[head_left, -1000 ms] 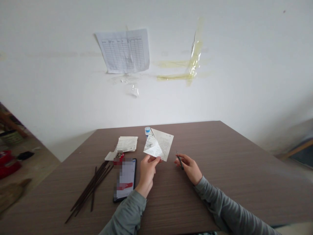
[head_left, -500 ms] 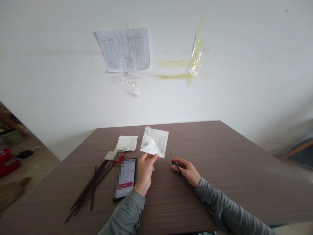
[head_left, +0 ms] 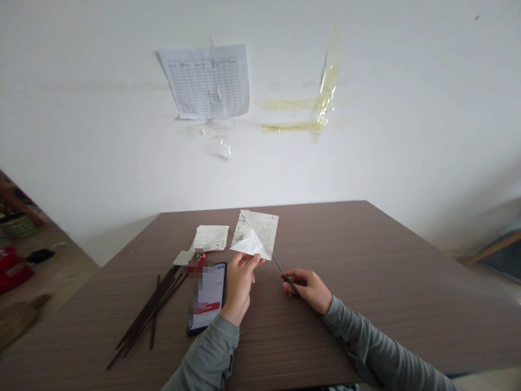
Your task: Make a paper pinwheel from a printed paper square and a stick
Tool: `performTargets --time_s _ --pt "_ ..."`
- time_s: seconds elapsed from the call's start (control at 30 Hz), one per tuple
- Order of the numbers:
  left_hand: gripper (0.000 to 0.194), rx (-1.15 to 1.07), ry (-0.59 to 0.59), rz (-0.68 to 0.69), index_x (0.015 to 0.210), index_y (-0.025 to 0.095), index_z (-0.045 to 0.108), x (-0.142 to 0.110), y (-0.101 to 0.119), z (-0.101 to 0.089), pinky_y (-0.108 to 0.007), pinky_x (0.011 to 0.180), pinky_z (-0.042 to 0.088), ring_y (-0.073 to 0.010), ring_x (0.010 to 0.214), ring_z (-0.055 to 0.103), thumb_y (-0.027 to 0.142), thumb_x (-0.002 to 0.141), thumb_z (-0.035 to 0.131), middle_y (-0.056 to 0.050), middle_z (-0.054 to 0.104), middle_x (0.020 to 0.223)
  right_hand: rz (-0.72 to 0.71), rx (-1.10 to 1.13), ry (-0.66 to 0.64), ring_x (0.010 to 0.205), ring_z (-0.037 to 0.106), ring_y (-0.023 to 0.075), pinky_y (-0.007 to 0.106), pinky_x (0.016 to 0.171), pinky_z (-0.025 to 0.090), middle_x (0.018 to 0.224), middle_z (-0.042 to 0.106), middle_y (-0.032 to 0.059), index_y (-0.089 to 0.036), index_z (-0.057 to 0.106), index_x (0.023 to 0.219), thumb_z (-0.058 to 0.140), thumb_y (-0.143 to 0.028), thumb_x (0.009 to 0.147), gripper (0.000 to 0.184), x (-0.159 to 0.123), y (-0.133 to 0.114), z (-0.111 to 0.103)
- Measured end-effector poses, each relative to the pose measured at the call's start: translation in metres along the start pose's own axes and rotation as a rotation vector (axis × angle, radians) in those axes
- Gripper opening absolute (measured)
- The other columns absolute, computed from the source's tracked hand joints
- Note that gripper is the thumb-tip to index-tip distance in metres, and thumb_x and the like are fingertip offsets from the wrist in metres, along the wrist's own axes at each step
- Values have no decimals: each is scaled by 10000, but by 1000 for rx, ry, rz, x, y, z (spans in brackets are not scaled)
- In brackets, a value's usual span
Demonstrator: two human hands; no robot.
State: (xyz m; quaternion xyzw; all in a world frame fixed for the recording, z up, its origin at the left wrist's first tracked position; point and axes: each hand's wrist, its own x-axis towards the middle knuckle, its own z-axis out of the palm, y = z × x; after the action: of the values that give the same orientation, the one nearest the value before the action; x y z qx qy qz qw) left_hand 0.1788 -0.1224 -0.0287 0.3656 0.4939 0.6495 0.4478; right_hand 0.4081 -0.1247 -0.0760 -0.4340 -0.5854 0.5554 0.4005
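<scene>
My left hand pinches the near edge of a square sheet of printed paper, which is held up above the table. A diagonal crease runs across the sheet from its far left corner to its near right corner. In my right hand is a pair of scissors with dark handles. Their blades point up and left, with the tips at the paper's near right corner. Whether the blades are around the paper or only touching it, I cannot tell.
On the brown table, a stack of paper squares lies at the back left. Nearer are a small red box with an open white flap, several thin dark sticks and a phone. A white wall stands behind.
The scissors have swung left, bringing their tips from beside the paper to its near right corner. The paper has shifted slightly left.
</scene>
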Motion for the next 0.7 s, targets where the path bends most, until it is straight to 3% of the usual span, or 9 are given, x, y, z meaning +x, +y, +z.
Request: performTargets --time_s 0.7 --pt "471 -15 35 -6 864 243 763 2 0 0 -203 473 307 -334 904 970 491 625 1084 -112 921 928 13 27 -59 713 719 258 433 730 632 806 862 73 -195 994 1100 1143 -796 703 735 -5 -8 5"
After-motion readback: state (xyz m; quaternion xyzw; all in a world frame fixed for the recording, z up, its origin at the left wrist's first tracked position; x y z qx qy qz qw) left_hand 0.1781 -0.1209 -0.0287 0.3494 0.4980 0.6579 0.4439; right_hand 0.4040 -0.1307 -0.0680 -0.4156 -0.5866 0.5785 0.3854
